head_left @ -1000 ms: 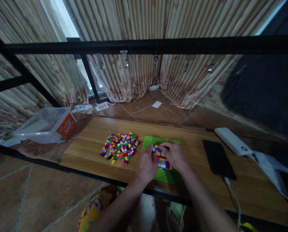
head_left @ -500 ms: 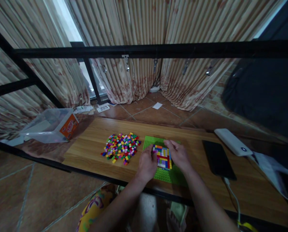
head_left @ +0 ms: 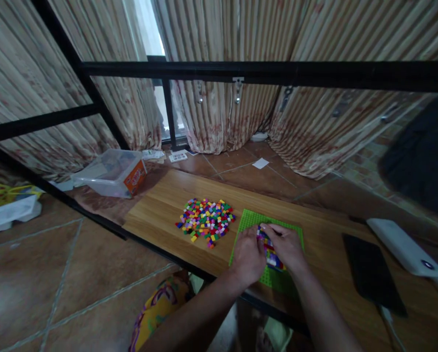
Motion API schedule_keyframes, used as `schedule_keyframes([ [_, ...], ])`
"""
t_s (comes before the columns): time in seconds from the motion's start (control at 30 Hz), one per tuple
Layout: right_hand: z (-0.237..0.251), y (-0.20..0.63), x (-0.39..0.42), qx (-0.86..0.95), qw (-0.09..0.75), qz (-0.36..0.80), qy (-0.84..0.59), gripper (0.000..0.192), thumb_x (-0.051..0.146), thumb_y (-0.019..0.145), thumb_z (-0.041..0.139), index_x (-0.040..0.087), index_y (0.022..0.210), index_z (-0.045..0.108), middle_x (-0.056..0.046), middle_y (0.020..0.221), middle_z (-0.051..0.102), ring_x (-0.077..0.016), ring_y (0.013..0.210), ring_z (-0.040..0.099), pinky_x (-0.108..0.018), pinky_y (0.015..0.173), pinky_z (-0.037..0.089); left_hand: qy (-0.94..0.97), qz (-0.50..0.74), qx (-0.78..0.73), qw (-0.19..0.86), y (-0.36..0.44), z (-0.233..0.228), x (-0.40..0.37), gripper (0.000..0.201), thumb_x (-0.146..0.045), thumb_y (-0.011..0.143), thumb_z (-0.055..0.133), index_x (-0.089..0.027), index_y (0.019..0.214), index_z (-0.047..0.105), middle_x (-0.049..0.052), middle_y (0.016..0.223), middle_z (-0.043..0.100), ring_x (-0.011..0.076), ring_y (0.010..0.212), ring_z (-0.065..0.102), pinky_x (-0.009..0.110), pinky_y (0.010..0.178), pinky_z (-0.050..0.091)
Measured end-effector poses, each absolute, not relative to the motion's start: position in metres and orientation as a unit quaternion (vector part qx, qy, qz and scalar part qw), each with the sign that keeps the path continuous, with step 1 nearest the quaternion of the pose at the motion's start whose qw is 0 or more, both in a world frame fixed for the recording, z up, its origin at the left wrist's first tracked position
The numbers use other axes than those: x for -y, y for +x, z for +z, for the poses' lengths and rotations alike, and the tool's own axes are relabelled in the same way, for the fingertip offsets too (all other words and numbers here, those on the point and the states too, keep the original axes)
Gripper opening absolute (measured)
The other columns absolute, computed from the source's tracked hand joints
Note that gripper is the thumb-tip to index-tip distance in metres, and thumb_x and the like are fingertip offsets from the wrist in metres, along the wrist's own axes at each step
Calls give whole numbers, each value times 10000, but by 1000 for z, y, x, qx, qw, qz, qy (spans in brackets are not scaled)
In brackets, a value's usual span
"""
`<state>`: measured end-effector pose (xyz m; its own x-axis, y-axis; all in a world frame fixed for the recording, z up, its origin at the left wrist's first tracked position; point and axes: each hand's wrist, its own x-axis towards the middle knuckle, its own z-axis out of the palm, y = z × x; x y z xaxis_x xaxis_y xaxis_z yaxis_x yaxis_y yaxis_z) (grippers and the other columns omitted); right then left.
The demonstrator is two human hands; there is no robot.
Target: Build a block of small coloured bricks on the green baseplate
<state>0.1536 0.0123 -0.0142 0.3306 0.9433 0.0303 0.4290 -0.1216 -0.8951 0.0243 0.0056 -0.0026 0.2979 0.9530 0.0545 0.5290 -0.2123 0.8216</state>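
A multicoloured block of toy building bricks (head_left: 273, 259) rests on or just over a green studded baseplate (head_left: 248, 218). My left hand (head_left: 248, 255) is closed along the left side of the block, its fingertips partly hidden. From the upper right, my right hand (head_left: 288, 245) grips the block, thumb and fingers bent over its top and right edge. Both hands cover much of the block, so whether it is joined to the baseplate cannot be seen. To the left of the baseplate lies a loose pile of small coloured bricks (head_left: 207, 220).
The wooden table (head_left: 156, 195) carries a black phone (head_left: 373, 271) with a cable and a white power bank (head_left: 405, 247) on the right. A clear plastic box (head_left: 106, 176) with an orange label stands beyond the left end. A black metal rail (head_left: 204, 71) crosses above.
The view has swung left, so everything sits farther right. My right hand has come closer to my left, covering more of the brick block, which now looks turned at a slant.
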Motion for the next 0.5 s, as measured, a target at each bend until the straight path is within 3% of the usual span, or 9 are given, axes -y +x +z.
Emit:
schedule_keyframes([
  [0.23, -18, 159, -12, 483, 421, 298, -708, 382, 544, 737, 640, 204, 856, 767, -51, 904, 760, -237, 881, 687, -323, 803, 505, 713, 298, -508, 379, 25, -3, -3, 426, -187, 888, 371, -126, 1272, 545, 126, 1240, 622, 237, 1158, 553, 386, 1065, 411],
  [0.4, -18, 160, -11, 499, 384, 273, -728, 476, 616, 749, 604, 187, 874, 767, -57, 834, 754, -243, 805, 690, -300, 695, 502, 702, 308, -510, 391, 29, -3, 0, 455, -199, 893, 335, -114, 1291, 538, 144, 1246, 611, 267, 1155, 539, 428, 1068, 403],
  [0.5, -17, 158, -11, 493, 389, 280, -726, 442, 599, 708, 652, 195, 843, 770, -60, 864, 759, -257, 834, 692, -300, 708, 505, 696, 310, -512, 396, 31, -1, 2, 479, -180, 873, 330, -108, 1298, 540, 154, 1232, 618, 287, 1148, 538, 454, 1082, 377],
])
